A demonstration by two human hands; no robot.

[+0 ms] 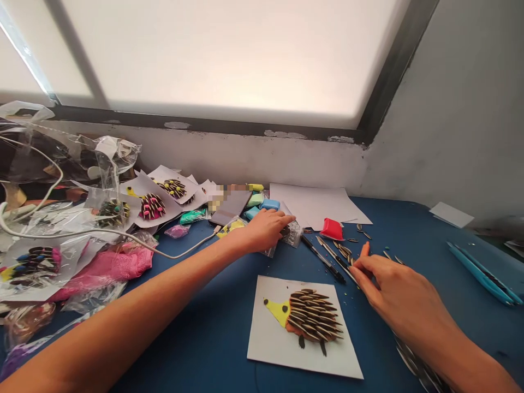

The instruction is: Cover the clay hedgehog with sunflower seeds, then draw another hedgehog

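Yellow-faced hedgehog [314, 316] on white card [270, 345]

A craft workspace, home or studio unclear: around the hedgehog picture [313, 315], on the blue counter [200, 327], lie pens [322, 258] just beyond, white paper [313, 203] farther back, coloured packets [192, 216] and more spiny animal pictures [152, 206] to its left.

A pale window [229, 60] with a dark frame fills the top of the frame; a grey wall [470, 109] stands at upper right. From the left edge, a white cable [96, 231] runs toward a dark phone [232, 207] near the center. Small white cards [451, 214] lie at right.
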